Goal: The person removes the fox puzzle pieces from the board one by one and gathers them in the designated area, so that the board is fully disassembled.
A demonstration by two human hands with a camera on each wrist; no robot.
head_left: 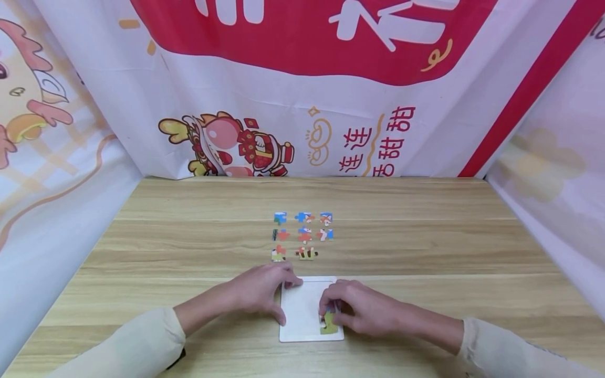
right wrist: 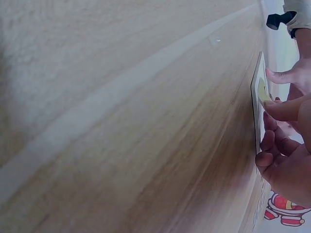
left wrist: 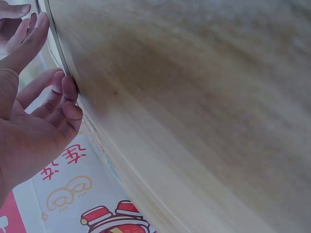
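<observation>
A white puzzle board [head_left: 301, 310] lies on the table in front of me. My left hand [head_left: 259, 287] steadies its left side, thumb and forefinger spread apart, with fingertips touching the edge in the left wrist view. My right hand [head_left: 364, 307] is over the board's right side and pinches a puzzle piece [head_left: 329, 323], mostly yellow-green, at the lower right corner of the board. The right wrist view shows the thumb on this piece [right wrist: 264, 92], slightly tilted against the board. The fingers hide part of the piece.
Beyond the board several loose puzzle pieces [head_left: 304, 235] lie in rows, with blue, orange and green prints. The wooden table [head_left: 189, 226] meets a printed cloth [head_left: 283, 94] at the back, and further cloths hang at both sides.
</observation>
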